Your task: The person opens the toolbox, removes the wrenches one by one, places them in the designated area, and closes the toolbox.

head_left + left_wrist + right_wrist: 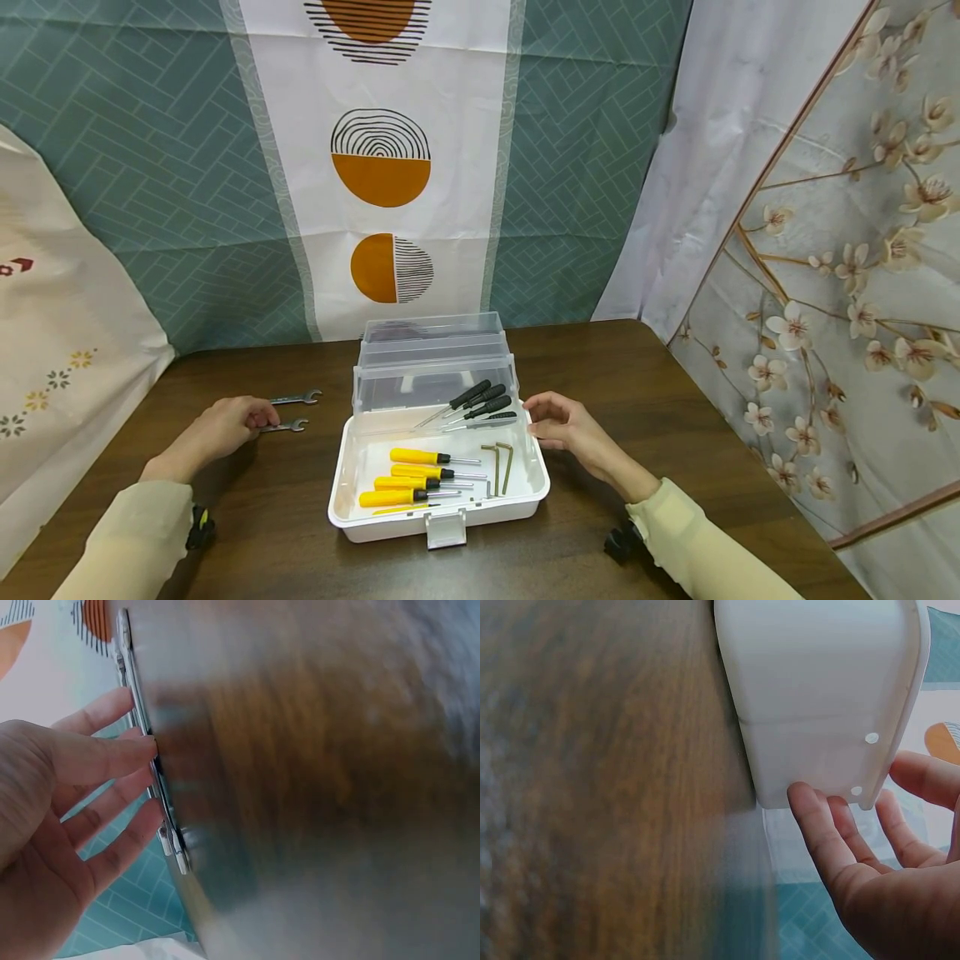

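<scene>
My left hand [223,429] is at the left of the table, its thumb and fingertips pinching the nearer open-ended wrench [288,426]. In the left wrist view that wrench [138,697] runs past the thumb tip, both ends showing. A second wrench [298,398] lies just behind it. With loosely bent fingers, my right hand [570,429] touches the back right corner of a white toolbox [341,483]. The right wrist view shows the thumb by the rim and a fingertip on the box's outer wall [810,690]. The box's clear lid [435,379] stands raised.
Several yellow-handled screwdrivers [408,483] lie inside the box. Several black-handled ones [480,400] lean at its back right, near brass-coloured hex keys [506,467]. A latch [446,530] hangs at the front. Patterned cloths [600,167] hang behind the brown table [285,533].
</scene>
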Tool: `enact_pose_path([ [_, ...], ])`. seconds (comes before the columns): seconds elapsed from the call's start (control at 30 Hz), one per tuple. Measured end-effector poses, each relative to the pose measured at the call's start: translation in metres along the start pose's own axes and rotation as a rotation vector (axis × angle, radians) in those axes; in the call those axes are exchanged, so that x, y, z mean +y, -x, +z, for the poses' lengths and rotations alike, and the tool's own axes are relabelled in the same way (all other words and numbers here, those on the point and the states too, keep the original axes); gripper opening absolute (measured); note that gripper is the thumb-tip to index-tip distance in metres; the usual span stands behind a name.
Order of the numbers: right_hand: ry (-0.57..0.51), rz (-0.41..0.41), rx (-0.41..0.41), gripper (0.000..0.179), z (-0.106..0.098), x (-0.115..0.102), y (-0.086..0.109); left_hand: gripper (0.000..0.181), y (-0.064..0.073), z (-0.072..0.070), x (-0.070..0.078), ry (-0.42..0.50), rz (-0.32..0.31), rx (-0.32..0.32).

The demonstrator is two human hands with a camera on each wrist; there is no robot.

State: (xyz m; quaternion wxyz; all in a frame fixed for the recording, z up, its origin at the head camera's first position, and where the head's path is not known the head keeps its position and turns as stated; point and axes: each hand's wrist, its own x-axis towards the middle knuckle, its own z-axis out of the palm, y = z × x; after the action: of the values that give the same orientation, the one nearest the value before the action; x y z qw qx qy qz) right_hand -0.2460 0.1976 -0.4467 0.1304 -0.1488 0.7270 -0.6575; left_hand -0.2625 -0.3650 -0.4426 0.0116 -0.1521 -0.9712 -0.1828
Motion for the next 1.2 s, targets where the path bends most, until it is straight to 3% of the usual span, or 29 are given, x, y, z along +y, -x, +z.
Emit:
enact_pose_path([
  [0.63, -0.007, -0.016, -0.009, 0.042, -0.001, 0.002, 0.000, 0.027, 0.000, 0.003, 0.006, 0.009, 0.011, 0.047],
  [0.83, -0.003, -0.016, -0.009, 0.042, 0.000, 0.001, -0.001, 0.023, -0.004, 0.003, 0.025, 0.056, 0.034, 0.130],
  [1.07, -0.004, -0.020, -0.011, 0.045, -0.001, 0.000, -0.001, 0.022, -0.020, 0.003, 0.055, 0.115, 0.028, 0.135],
  [1.2, -0.002, -0.012, -0.010, 0.044, 0.000, 0.000, -0.001, 0.022, -0.027, 0.006, 0.064, 0.134, 0.036, 0.144],
])
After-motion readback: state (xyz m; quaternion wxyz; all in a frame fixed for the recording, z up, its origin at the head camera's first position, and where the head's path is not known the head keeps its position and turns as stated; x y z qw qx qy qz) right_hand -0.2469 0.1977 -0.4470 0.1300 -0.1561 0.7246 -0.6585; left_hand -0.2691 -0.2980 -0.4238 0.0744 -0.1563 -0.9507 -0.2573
